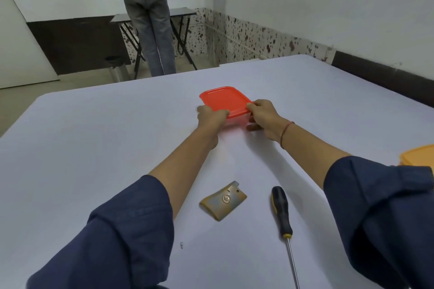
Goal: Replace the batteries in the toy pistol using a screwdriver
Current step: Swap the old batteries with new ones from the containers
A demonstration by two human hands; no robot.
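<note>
Blue sleeves point(122, 241) nearest, arms outstretched, hands point(211, 116) point(263, 115) gripping red-lidded box point(225, 99)

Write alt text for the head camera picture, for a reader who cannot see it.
The left hand and right hand grip a red-lidded box on a white table. Nearer the camera lie a screwdriver and a small plastic cover; another person stands beyond the table.
</note>
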